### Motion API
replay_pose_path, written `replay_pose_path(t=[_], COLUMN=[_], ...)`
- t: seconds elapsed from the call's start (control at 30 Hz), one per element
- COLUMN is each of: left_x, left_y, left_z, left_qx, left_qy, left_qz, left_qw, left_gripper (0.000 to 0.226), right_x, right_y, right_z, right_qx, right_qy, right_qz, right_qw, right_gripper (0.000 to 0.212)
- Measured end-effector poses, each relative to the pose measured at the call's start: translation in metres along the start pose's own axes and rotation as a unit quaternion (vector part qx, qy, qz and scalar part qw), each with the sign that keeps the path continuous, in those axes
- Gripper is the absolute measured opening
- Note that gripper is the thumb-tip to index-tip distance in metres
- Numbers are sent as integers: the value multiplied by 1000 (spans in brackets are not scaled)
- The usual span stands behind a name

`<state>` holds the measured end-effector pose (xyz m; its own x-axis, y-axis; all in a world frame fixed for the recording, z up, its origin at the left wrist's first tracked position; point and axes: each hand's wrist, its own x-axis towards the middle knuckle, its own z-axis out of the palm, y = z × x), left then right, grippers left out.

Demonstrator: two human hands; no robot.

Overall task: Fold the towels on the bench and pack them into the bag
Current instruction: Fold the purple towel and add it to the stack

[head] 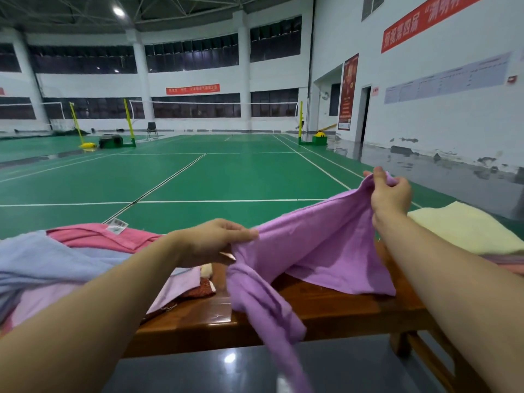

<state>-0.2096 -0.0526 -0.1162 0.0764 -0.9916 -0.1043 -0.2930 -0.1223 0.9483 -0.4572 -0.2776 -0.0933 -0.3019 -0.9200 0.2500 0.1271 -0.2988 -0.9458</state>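
A purple towel (320, 248) hangs stretched between my two hands above the wooden bench (326, 310). My left hand (215, 241) pinches one bunched edge of it near the bench's middle. Higher and further right, my right hand (390, 194) grips another corner. One loose end of the towel droops over the bench's front edge. On the left of the bench lies a heap of unfolded towels: a blue one (42, 259), a pink one (99, 236) with a white label, and a pale lilac one (181, 285). A folded pale yellow towel (465, 225) rests at the right. No bag is visible.
A small red patterned cloth (202, 289) peeks out beside the lilac towel. Beyond the bench spreads a green badminton court (226, 171) with nets and yellow posts. A dark glossy floor (255, 370) lies in front of the bench.
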Motion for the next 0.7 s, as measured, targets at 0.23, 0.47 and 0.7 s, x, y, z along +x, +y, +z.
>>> replay_pose_path(t=[0.23,0.47,0.7], left_x=[24,24,-11], left_y=[40,33,10], left_z=[-21,-34,-52], left_qx=[182,205,110], left_qy=[207,227,92], left_qz=[67,60,-23], left_qw=[959,950,989], left_gripper=[52,47,52], right_x=[14,10,18], right_y=[-20,-4,4], right_z=[-4,-13,-19], right_qx=[-42,-71,-79], right_qy=[19,-17,-19], right_qz=[-49,-68,-77], right_qw=[998,995,994], right_gripper=[34,35,37])
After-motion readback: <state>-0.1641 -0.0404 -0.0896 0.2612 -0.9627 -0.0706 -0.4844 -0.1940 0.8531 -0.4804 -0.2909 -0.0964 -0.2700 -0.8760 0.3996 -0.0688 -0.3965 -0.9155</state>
